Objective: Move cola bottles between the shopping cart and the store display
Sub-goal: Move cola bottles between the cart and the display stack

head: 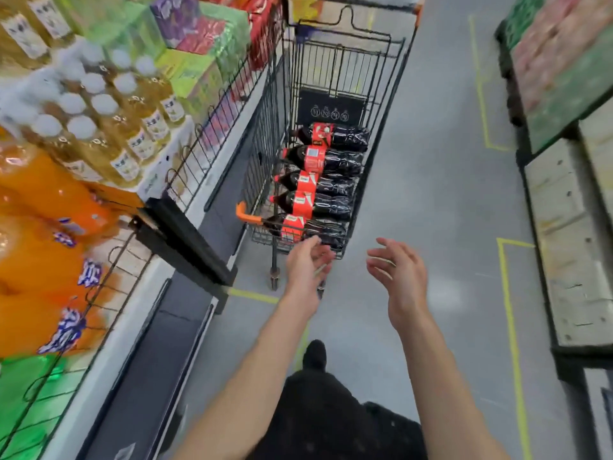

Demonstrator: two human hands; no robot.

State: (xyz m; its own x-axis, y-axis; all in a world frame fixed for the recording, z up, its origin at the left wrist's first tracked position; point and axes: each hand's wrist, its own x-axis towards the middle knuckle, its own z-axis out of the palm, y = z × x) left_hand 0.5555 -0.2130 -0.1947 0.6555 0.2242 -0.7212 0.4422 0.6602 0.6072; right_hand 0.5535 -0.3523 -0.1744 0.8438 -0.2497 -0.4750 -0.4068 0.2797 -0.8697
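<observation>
Between shelf (185, 207) and right-hand stacks, bare floor (431, 194) flanks the cart (374, 151); five bottles (323, 160) lie inside. Left hand (306, 263) and right hand (396, 270) hover by its near rim, fingers loose, holding nothing.

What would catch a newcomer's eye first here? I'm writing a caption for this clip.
Probably the row of five cola bottles with red labels, lying on their sides in the wire shopping cart mid-aisle. Just below it, the left hand and right hand reach toward the cart, open and empty. On the left, bright orange soda bottles fill the shelf.
</observation>
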